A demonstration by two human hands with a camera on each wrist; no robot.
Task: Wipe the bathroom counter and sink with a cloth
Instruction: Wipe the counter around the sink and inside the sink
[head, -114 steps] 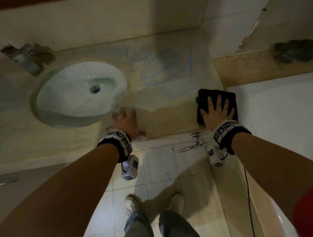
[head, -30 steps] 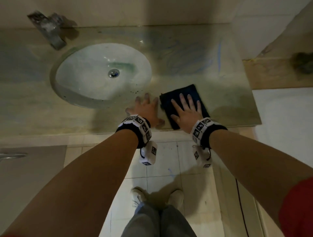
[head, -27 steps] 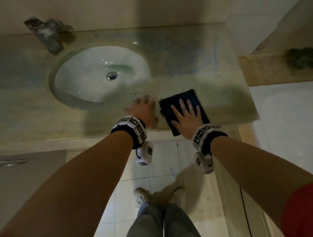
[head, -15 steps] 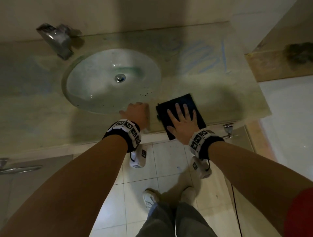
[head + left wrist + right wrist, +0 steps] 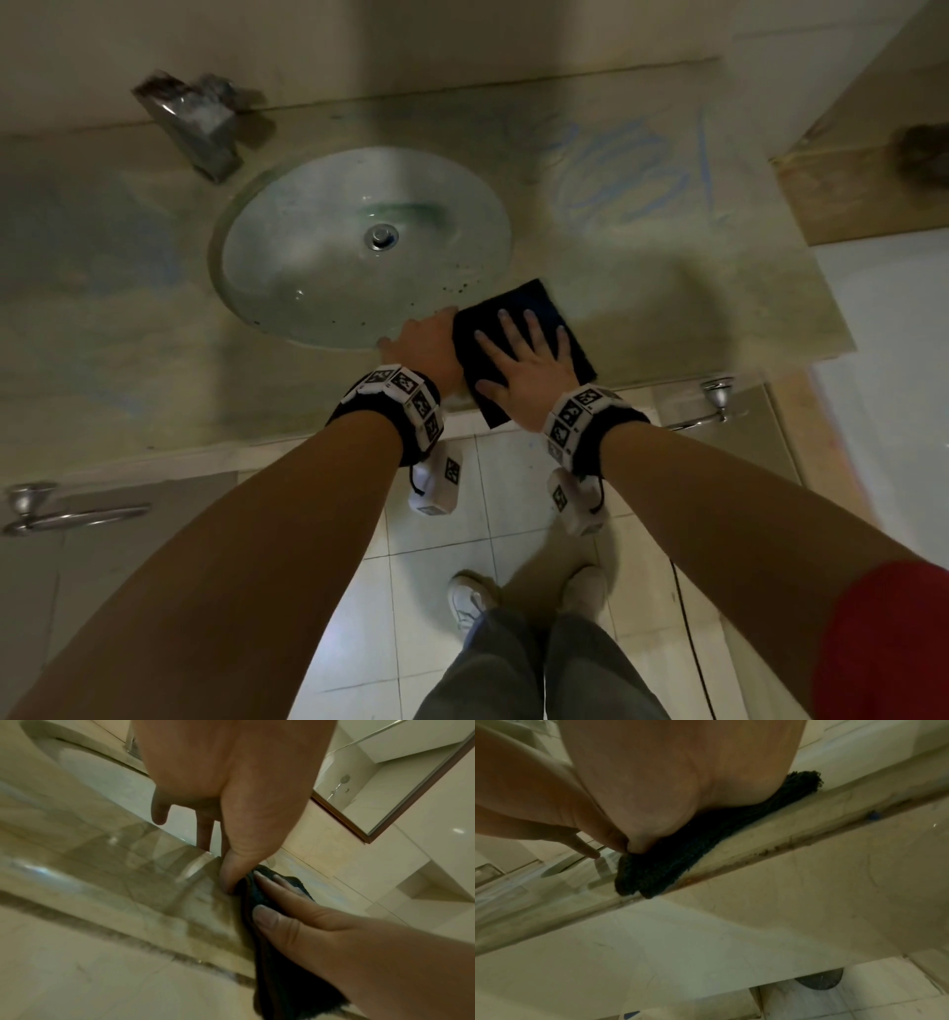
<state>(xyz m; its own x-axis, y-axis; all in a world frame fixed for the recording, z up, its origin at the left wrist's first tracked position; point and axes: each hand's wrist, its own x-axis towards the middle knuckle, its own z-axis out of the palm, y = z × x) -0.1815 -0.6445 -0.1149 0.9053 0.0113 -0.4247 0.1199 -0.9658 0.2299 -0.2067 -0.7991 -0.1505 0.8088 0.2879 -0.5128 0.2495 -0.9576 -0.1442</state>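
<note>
**Cloth pressed at the counter's front edge**

Nearest, the dark cloth (image 5: pixel 518 329) was held flat under the spread right hand (image 5: pixel 524 367), overhanging the counter (image 5: pixel 693 308). Beside it, the left hand (image 5: pixel 426 349) was rested, fingers relaxed, at the sink (image 5: pixel 318 267) rim.

This is a bathroom. A pale marble-like table (image 5: pixel 667 288) holds an oval undermount sink (image 5: pixel 318 267) with a metal drain (image 5: pixel 381 237), and a chrome faucet (image 5: pixel 190 123) stands at its back edge. Cabinet doors with metal handles (image 5: pixel 714 406) sit below, above a floor (image 5: pixel 513 509) of white tiles. A framed mirror (image 5: pixel 401 780) reflects a shower head.
</note>
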